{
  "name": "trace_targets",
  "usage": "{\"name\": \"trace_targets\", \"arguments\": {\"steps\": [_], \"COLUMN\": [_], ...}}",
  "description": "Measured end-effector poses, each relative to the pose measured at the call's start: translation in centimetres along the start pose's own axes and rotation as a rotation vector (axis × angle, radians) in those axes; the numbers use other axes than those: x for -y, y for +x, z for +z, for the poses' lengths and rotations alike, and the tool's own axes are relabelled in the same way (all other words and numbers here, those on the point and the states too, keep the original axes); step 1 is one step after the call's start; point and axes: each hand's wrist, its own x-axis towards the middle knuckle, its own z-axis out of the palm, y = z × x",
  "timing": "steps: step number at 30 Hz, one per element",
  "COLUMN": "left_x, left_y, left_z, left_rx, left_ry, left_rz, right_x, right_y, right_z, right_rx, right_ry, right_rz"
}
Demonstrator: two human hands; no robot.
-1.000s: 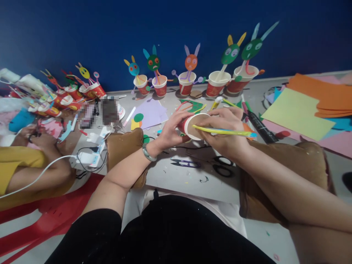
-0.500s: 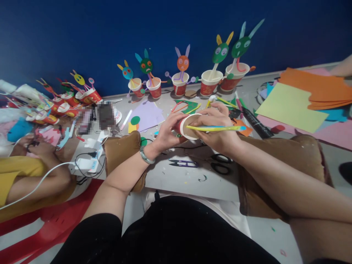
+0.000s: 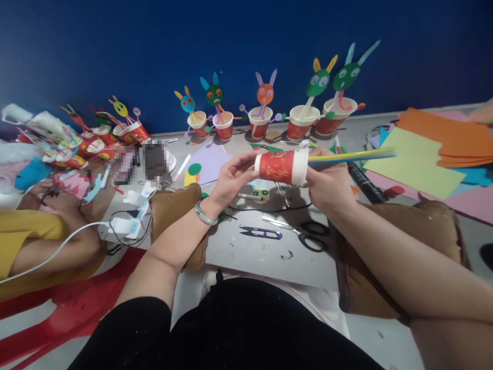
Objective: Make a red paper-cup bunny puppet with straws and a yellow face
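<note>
I hold a red paper cup (image 3: 281, 167) on its side above the grey table (image 3: 262, 252), its white rim facing right. My left hand (image 3: 231, 177) pinches the cup's base end with fingertips. My right hand (image 3: 327, 185) grips the rim end, and yellow and blue paper strips (image 3: 352, 155) stick out of the cup to the right over that hand. Under the cup lie small thread snips (image 3: 262, 233) and black-handled scissors (image 3: 304, 234).
A row of red cups with paper rabbit heads (image 3: 265, 110) stands along the blue wall. Coloured paper sheets (image 3: 419, 159) lie at right, more finished cups (image 3: 96, 144) at left. Another person's arm in yellow (image 3: 42, 241) rests at left by a white cable and charger (image 3: 123, 226).
The cup has been lifted and turned: its open mouth faced me before, and it now lies sideways with the rim to the right. The strips rose with it.
</note>
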Motion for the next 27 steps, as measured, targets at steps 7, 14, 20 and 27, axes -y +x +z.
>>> {"name": "trace_targets", "arguments": {"steps": [7, 14, 20, 27], "left_x": [2.7, 2.4, 1.9, 2.4], "left_y": [-0.1, -0.6, -0.2, 0.2], "left_z": [0.0, 0.8, 0.4, 0.1], "left_rx": [0.063, -0.008, 0.013, 0.029], "left_ry": [0.288, 0.551, 0.562, 0.570], "left_rz": [0.283, 0.484, 0.512, 0.457], "right_x": [-2.1, -4.5, -3.5, -0.5], "right_y": [0.6, 1.1, 0.7, -0.3], "right_z": [0.5, -1.2, -0.5, 0.6], "right_rx": [0.000, 0.095, 0.002, 0.019], "right_ry": [0.198, 0.148, 0.112, -0.024], "right_rz": [0.207, 0.224, 0.123, 0.008]}}
